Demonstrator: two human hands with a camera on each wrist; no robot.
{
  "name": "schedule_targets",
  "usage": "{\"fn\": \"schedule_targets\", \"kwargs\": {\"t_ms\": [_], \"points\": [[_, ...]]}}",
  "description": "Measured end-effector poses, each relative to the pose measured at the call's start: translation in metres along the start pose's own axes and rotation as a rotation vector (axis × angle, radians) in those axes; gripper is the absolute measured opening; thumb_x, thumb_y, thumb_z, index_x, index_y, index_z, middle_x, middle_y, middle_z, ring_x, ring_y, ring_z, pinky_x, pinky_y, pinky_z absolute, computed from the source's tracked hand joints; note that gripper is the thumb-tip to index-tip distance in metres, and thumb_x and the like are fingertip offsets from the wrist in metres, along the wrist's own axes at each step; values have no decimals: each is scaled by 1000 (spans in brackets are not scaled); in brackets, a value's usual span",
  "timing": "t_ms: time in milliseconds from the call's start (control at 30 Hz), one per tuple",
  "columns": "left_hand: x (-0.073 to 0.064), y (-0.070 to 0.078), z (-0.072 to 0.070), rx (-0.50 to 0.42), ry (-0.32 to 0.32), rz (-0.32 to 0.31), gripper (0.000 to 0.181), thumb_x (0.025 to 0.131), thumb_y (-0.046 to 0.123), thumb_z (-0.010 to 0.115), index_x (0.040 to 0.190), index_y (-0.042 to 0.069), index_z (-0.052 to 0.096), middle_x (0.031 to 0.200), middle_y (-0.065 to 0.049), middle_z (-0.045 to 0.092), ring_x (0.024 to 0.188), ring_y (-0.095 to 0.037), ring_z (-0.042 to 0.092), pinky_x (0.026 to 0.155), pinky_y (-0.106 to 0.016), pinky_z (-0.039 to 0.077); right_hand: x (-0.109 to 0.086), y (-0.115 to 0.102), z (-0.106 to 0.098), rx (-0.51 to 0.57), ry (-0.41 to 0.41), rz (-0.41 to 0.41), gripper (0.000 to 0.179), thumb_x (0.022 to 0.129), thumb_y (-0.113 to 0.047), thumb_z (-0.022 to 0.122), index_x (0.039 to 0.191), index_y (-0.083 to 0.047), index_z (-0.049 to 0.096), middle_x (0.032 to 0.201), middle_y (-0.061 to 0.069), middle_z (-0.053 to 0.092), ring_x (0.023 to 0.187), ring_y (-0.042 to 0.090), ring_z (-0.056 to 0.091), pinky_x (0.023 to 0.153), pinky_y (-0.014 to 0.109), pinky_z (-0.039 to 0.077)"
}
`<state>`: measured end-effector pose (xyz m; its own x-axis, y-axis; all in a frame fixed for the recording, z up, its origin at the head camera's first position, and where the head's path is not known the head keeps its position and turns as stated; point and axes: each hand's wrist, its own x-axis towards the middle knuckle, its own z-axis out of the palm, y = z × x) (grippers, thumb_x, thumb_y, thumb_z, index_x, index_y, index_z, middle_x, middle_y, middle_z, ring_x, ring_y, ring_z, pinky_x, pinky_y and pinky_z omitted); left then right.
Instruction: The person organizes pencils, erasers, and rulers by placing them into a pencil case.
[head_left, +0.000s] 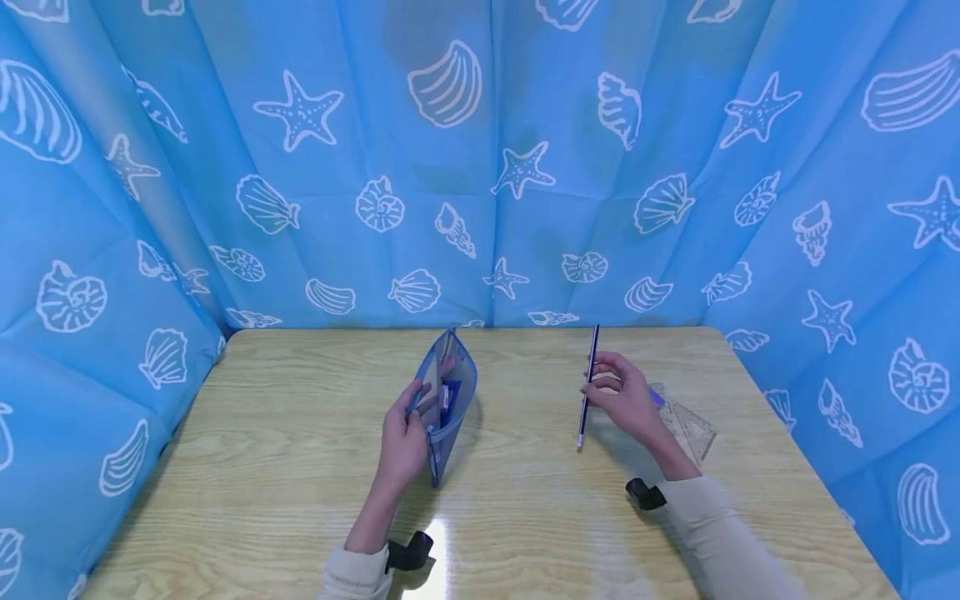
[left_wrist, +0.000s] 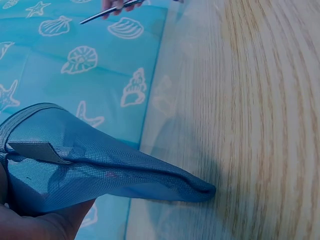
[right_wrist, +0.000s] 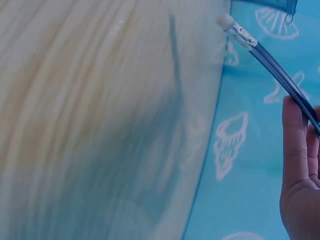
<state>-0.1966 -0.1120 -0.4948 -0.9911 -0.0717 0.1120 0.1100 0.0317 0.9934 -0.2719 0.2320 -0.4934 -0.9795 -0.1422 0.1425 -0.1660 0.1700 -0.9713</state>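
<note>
Pouch (head_left: pixel 464 372) and pencil (head_left: pixel 584 412) are in your two hands over the worktop (head_left: pixel 300 417), both closer to its far edge than its near one. Your left hand (head_left: pixel 403 437) grips the pouch by its left side, fingers curled on the mesh; that side hold probably helps the mouth gape, baring a blue packet (head_left: pixel 453 396) and something pink (head_left: pixel 447 364). Your right hand (head_left: pixel 626 400) pinches the pencil around its middle, likely for balance, the eraser (head_left: pixel 580 442) toward the near edge. Clear plastic pieces (head_left: pixel 693 427) lie toward the right edge, partly hidden by your right arm; whether the pouch's lower corner touches the worktop, you cannot tell.
</note>
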Motion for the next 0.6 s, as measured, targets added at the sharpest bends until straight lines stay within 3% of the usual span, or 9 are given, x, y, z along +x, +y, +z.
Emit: {"fn": "schedule_targets", "kwargs": {"t_ms": [100, 333, 600], "points": [[-2, 0, 0, 7, 6, 7, 54, 103, -7, 25, 156, -6, 28, 156, -26, 41, 138, -43, 49, 112, -52, 46, 2, -6, 14, 37, -10, -41, 43, 90, 10, 66, 130, 4, 51, 106, 5, 60, 85, 6, 68, 72, 28, 65], [-3, 0, 1, 10, 16, 17, 54, 102, -8, 24, 155, -9, 27, 155, -28, 41, 138, -44, 49, 111, -51, 47, 10, -25, 43, 120, -4, -158, 40, 87, 16, 65, 123, 2, 55, 102, 7, 60, 82, 7, 68, 69, 26, 65], [-3, 1, 2, 7, 28, 45, 55, 100, -10, 24, 154, -12, 26, 153, -32, 40, 137, -48, 48, 111, -53, 46, 24, -53, 76, 216, 13, -266, 40, 87, 16, 64, 122, 1, 54, 104, 2, 62, 89, 14, 69, 74, 30, 66]]}}
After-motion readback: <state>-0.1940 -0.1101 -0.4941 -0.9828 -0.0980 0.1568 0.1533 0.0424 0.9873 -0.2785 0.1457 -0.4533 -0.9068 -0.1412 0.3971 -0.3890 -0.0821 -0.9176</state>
